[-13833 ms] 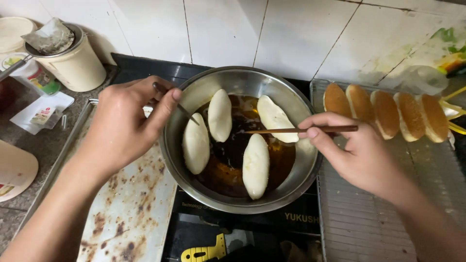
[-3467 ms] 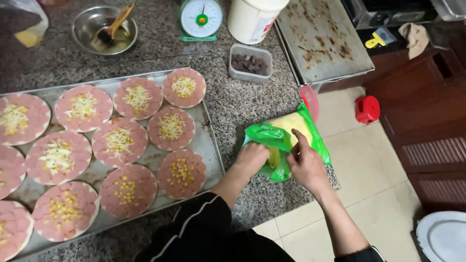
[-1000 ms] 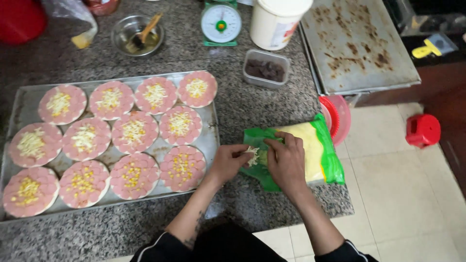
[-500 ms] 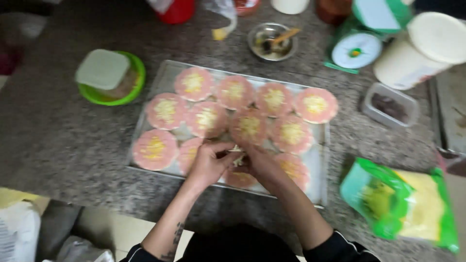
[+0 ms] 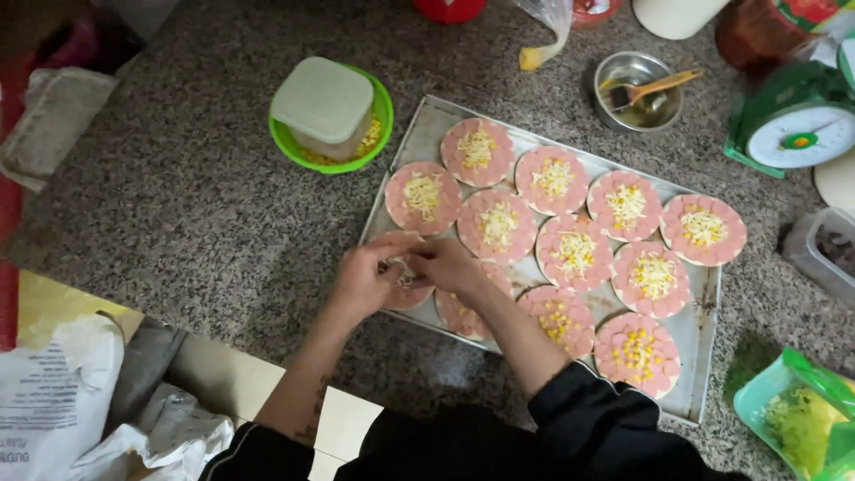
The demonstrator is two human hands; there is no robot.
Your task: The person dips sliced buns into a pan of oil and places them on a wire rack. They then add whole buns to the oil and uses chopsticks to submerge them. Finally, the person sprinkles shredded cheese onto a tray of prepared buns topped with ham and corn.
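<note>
Granite counter [image 5: 205, 205] bears green bowl [image 5: 331, 120], scale [image 5: 793, 125], baking tray [image 5: 704, 303].

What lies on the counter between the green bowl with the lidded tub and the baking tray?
In the head view, only bare speckled counter separates the green bowl from the baking tray.

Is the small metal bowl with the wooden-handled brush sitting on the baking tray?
No, the metal bowl with its brush stands on the stone counter, beyond the far edge of the baking tray.
</note>
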